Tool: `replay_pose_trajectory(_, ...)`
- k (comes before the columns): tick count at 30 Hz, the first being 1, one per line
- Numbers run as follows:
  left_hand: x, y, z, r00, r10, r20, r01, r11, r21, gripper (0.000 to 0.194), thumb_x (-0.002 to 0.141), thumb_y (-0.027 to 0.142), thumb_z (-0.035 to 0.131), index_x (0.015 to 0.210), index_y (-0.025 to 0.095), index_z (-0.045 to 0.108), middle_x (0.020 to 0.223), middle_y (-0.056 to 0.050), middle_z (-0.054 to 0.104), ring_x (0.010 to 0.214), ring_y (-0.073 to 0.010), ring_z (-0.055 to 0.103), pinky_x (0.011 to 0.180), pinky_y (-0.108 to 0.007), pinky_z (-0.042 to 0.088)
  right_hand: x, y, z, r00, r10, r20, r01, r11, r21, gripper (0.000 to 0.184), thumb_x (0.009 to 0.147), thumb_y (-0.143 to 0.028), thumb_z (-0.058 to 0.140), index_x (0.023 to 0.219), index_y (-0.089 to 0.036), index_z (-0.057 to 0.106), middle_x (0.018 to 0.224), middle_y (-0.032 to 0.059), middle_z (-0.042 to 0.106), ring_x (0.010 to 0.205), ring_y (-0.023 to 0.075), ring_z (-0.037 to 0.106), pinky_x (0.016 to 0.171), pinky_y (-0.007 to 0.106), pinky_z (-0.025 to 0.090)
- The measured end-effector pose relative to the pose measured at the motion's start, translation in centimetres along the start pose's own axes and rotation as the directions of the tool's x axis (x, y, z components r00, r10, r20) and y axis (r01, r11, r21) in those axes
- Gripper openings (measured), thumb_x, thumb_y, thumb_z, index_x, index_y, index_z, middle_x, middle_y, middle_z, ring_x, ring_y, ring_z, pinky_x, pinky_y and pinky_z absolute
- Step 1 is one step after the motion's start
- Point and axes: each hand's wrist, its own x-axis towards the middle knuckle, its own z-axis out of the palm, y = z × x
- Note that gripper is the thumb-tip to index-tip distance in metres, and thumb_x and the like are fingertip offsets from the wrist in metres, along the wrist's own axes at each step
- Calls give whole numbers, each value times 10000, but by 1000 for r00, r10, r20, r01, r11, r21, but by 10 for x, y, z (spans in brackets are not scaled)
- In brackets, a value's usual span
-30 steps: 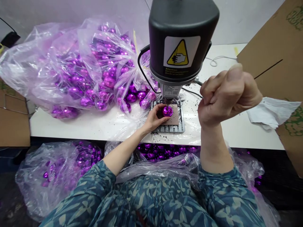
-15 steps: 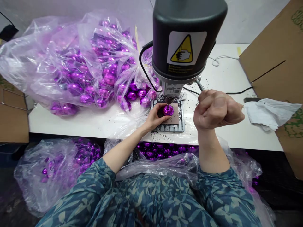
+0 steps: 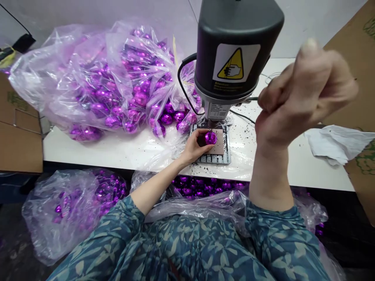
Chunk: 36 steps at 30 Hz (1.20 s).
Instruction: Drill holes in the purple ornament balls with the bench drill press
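Observation:
A shiny purple faceted ball (image 3: 210, 137) sits on a brown board (image 3: 218, 148) that lies on the slotted metal base (image 3: 227, 156) of a small bench drill press (image 3: 234, 35). Thumb and fingers of my left hand (image 3: 195, 148) hold the ball from its left side, under the drill's chuck (image 3: 212, 124). Up on the right, my right hand (image 3: 304, 93) is closed in a fist around the press's feed lever (image 3: 252, 98); only a short piece of the lever shows, the rest being hidden by the hand.
A large clear bag (image 3: 96, 86) of purple balls lies on the white table (image 3: 123, 148), left of the press. More balls (image 3: 202, 187) fill plastic below the table edge, and another bag (image 3: 64, 210) hangs lower left. Dark shavings surround the base. White cloth (image 3: 336, 144) and cardboard (image 3: 348, 58) stand right.
My right hand has swung up and to the right, toward the camera, with the lever. My left hand still holds the ball in place; the whole view has shifted slightly.

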Motion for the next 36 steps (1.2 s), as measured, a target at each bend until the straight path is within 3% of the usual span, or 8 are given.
replay_pose_trajectory(4, -30, 23, -20, 998, 63, -24, -60, 990, 126, 462, 783, 365, 847, 1140, 195, 608, 1122, -92, 681, 1055, -253, 667, 926, -455, 580, 20, 4, 8, 994, 99, 53, -99, 995, -3, 506, 729, -520, 713, 525, -193, 385, 386, -86, 306, 307, 38, 305, 345, 251, 175)
replay_pose_trajectory(9, -94, 45, -58, 872, 173, 458, -278, 945, 173, 451, 856, 479, 773, 1207, 232, 635, 1083, -82, 690, 975, -249, 670, 826, -428, 605, 19, 3, 7, 992, 110, 53, -111, 994, 14, 485, 736, -497, 708, 534, -207, 376, 397, -86, 240, 316, 40, 297, 365, 254, 173)
replay_pose_trajectory(11, -103, 41, -71, 847, 178, 501, -330, 915, 232, 497, 864, 506, 756, 1255, 231, 619, 1118, -101, 693, 1021, -273, 668, 844, -445, 604, 18, -2, 9, 991, 129, 45, -130, 991, 24, 483, 725, -481, 709, 531, -207, 361, 399, -86, 249, 326, 29, 288, 392, 247, 194)
replay_pose_trajectory(15, -65, 15, -89, 974, 200, 109, -226, 909, 350, 178, 1029, 280, 530, 1172, 220, 617, 1038, -76, 692, 966, -211, 674, 844, -393, 594, 17, -10, 12, 976, 216, 7, -216, 976, -18, 466, 780, -429, 685, 531, -197, 367, 403, -86, 282, 361, 9, 320, 458, 230, 244)
replay_pose_trajectory(18, -11, -5, -97, 987, 38, -158, 36, 897, 440, 247, 1012, 164, 487, 1221, 198, 614, 1084, -86, 668, 947, -196, 657, 867, -382, 572, 16, -11, 12, 970, 241, -24, -242, 970, -34, 462, 827, -389, 664, 523, -190, 379, 413, -85, 336, 378, -12, 340, 484, 217, 284)
replay_pose_trajectory(25, 47, -18, -93, 986, -117, 120, 18, 785, 619, 417, 754, 71, 705, 1154, 162, 630, 1173, -117, 624, 1094, -297, 620, 974, -452, 518, 14, -18, 10, 958, 288, -8, -287, 953, -98, 502, 870, -281, 525, 472, -144, 252, 415, -117, 388, 379, -65, 384, 491, 192, 273)
replay_pose_trajectory(31, 43, -19, -102, 976, -215, 32, 166, 834, 525, 566, 702, 154, 783, 1227, 165, 571, 1164, -110, 635, 1029, -283, 646, 912, -428, 536, 13, -19, 10, 967, 253, 6, -253, 966, -47, 493, 881, -223, 463, 485, -159, 176, 418, -122, 330, 385, -72, 394, 461, 197, 241)
replay_pose_trajectory(36, 21, -12, -117, 955, -276, -111, 284, 957, 57, 528, 738, 339, 844, 1153, 198, 548, 972, -47, 638, 818, -185, 656, 758, -357, 565, 12, -9, 9, 992, 129, -2, -128, 987, 93, 487, 856, -271, 653, 509, -204, 318, 405, -98, 311, 348, 0, 343, 410, 239, 197)
